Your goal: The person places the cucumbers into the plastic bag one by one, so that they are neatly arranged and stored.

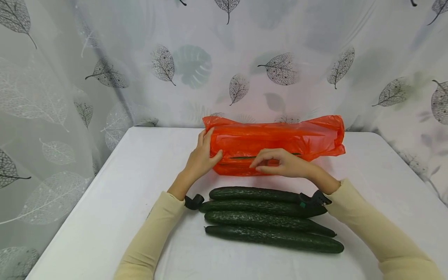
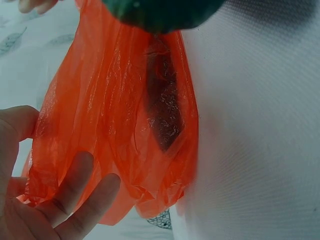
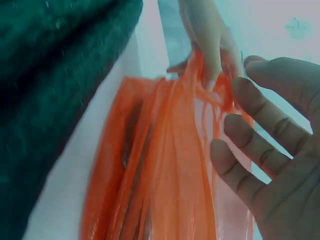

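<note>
An orange-red plastic bag [image 1: 259, 136] lies lengthwise at the back of the table. Through its film a dark green, long shape [image 2: 165, 105] shows, like a cucumber, and a thin green strip of it appears in the head view. My left hand [image 1: 201, 155] grips the bag's left end, the film bunched between thumb and fingers. Over the bag's front middle, my right hand [image 1: 281, 162] hovers with loosely bent, spread fingers that hold nothing. Several dark green cucumbers [image 1: 266, 219] lie side by side in front of the bag, under and between my forearms.
A white-covered table [image 1: 105, 217] carries everything. Behind it hangs a pale curtain [image 1: 210, 58] with a leaf print, close to the table's back edge. Dark wrist camera mounts [image 1: 194, 202] sit under both wrists, the right one overlapping the cucumbers' right part.
</note>
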{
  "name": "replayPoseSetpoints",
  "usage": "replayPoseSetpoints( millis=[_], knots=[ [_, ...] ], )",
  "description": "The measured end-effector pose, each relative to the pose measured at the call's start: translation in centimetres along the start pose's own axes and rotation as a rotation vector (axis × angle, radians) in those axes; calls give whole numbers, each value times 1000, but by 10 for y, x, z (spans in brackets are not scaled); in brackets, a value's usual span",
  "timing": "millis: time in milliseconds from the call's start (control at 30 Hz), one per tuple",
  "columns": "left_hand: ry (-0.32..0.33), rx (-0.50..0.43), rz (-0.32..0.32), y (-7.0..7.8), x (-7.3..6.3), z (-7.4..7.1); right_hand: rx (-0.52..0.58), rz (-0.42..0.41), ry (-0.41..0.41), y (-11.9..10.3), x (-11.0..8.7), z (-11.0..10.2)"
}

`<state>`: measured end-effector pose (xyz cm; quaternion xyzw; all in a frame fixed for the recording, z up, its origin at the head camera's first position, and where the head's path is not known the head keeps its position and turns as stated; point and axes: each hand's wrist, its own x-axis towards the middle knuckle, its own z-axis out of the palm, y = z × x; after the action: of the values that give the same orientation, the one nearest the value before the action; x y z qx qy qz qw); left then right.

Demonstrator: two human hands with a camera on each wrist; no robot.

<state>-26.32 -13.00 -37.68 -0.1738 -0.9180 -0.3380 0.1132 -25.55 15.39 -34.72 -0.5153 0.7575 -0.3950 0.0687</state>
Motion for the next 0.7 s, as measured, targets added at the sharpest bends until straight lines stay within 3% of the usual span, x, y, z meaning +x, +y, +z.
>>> replayPoseSetpoints(
  millis=[500,700],
  knots=[
    [6,-7,13,-1,0,1,50,-26,-113,3,-10,24],
    [0,4,10,-2,0,2,4,124,-197,8,-16,31]
  ],
)
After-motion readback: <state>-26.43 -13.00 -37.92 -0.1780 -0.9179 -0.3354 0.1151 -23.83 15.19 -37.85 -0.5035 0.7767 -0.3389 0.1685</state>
